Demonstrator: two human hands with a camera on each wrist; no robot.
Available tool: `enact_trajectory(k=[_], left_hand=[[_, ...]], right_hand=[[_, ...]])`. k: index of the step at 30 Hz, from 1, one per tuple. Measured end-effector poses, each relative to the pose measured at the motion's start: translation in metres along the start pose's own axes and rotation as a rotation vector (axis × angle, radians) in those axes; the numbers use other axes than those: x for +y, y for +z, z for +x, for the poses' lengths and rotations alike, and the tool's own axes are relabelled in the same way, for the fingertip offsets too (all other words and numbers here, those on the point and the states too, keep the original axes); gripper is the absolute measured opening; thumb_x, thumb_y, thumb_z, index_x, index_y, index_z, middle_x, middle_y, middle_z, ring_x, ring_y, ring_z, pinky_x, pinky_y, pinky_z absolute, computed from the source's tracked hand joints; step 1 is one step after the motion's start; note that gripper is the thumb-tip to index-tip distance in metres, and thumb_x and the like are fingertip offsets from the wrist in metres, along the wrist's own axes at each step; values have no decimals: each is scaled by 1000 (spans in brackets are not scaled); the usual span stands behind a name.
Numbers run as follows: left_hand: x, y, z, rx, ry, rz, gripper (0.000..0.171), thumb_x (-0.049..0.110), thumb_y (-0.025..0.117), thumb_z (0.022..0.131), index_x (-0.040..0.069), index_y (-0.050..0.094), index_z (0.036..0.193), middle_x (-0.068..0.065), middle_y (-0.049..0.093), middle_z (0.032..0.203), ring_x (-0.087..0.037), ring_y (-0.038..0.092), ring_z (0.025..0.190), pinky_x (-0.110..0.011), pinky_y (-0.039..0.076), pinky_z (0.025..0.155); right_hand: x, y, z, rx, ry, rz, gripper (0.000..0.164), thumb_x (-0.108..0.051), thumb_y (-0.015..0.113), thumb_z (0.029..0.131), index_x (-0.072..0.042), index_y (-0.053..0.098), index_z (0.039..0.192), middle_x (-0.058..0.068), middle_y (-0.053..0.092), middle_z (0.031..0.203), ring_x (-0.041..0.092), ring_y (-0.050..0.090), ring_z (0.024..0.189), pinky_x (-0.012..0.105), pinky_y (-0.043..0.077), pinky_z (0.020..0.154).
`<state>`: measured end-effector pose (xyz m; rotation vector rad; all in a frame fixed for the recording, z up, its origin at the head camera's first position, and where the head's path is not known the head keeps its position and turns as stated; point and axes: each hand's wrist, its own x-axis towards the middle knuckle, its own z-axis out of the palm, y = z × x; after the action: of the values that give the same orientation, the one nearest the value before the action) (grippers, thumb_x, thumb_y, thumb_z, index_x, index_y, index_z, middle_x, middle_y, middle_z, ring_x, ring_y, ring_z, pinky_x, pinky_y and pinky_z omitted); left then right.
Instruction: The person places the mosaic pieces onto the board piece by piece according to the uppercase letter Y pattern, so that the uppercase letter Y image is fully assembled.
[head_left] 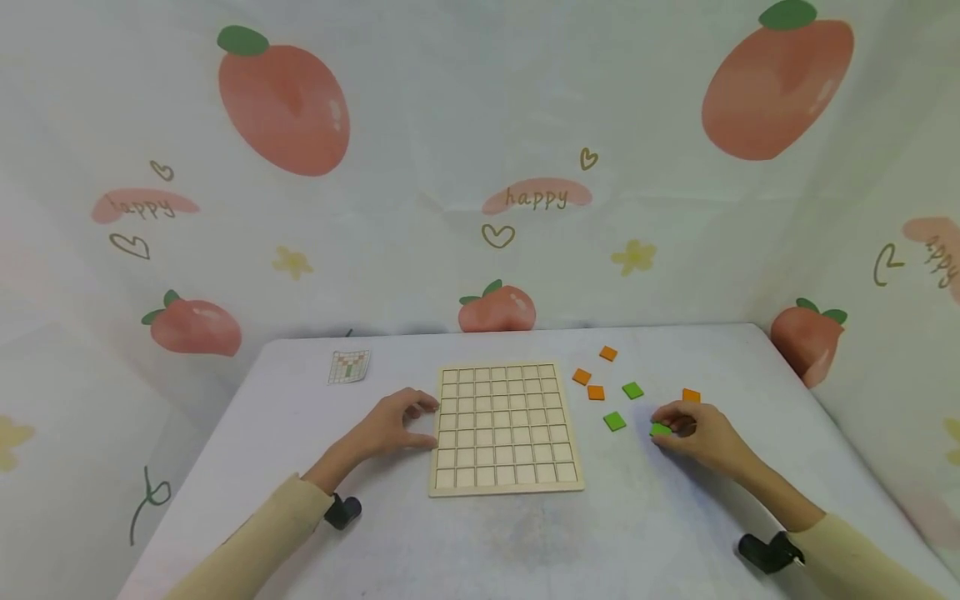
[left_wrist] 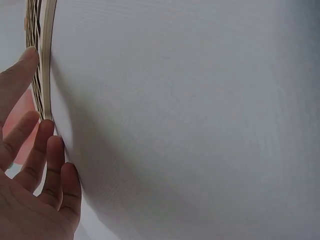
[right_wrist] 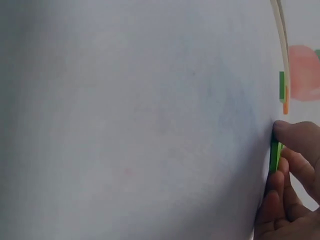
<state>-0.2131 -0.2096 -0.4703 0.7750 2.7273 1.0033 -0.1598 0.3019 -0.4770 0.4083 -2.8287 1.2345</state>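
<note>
A square wooden grid board [head_left: 506,429] lies flat at the middle of the white table, its squares bare. At its left edge is my left hand [head_left: 393,425], thumb and fingertips spread along the rim. In the left wrist view the thumb overlaps the side of the board [left_wrist: 47,65] and the fingers are fairly straight. To the right of the board, my right hand [head_left: 708,437] pinches a green square tile [head_left: 660,430] between thumb and fingers, low over the table. The right wrist view shows this green tile [right_wrist: 274,156] edge-on, partly hidden by the fingers.
Between board and right hand lie two more green tiles [head_left: 632,390] and several orange tiles [head_left: 596,392]. Another orange tile [head_left: 691,395] is just behind the right hand. A small printed grid card [head_left: 349,367] lies at the back left. A patterned cloth [head_left: 405,208] hangs behind the table.
</note>
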Motion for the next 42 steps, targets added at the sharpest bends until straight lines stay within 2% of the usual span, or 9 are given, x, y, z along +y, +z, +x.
enact_trajectory(k=[6,11,17,22,29,36,42], left_hand=[[0,0,0,-8,6,29,60,26,91,78,6,65,127,-4,64,121,-24,60,106,-42,50,94],[0,-1,-2,-9,4,36,60,25,91,77,6,65,128,-3,64,122,-24,60,107,-42,49,95],[1,-1,-2,-15,-3,30,59,25,91,78,7,65,128,-4,63,123,-25,60,108,-43,49,95],[1,-1,-1,-17,10,37,58,25,91,78,6,66,126,-4,63,122,-25,60,107,-43,49,95],[-1,-2,0,-22,18,39,57,28,90,78,7,66,125,-4,63,122,-24,60,106,-43,49,94],[1,-3,0,-29,19,35,59,28,90,78,7,65,126,-4,63,122,-24,60,106,-43,50,94],[4,-3,0,-32,40,39,59,25,91,78,5,65,127,-5,63,122,-24,60,105,-42,50,94]], right_hand=[[0,-1,5,-21,-31,-9,26,-5,85,81,0,72,103,0,69,94,14,63,83,26,55,73],[-2,-3,8,2,-47,9,27,-3,85,81,2,72,105,6,71,99,18,68,86,27,56,74],[-8,-7,13,-6,6,123,31,-4,82,85,4,70,113,14,70,107,22,69,88,25,56,73],[-14,-8,17,-20,7,236,35,-3,80,87,7,68,118,19,68,113,20,69,90,24,56,73],[-20,0,24,-68,-16,325,35,-2,79,88,8,68,119,24,65,120,17,68,90,24,55,74],[-28,10,31,-120,-13,380,36,-1,79,88,8,67,120,27,62,123,21,68,91,26,56,73],[-36,22,37,-140,-28,426,38,-5,82,85,7,68,119,20,66,117,22,69,91,27,57,75]])
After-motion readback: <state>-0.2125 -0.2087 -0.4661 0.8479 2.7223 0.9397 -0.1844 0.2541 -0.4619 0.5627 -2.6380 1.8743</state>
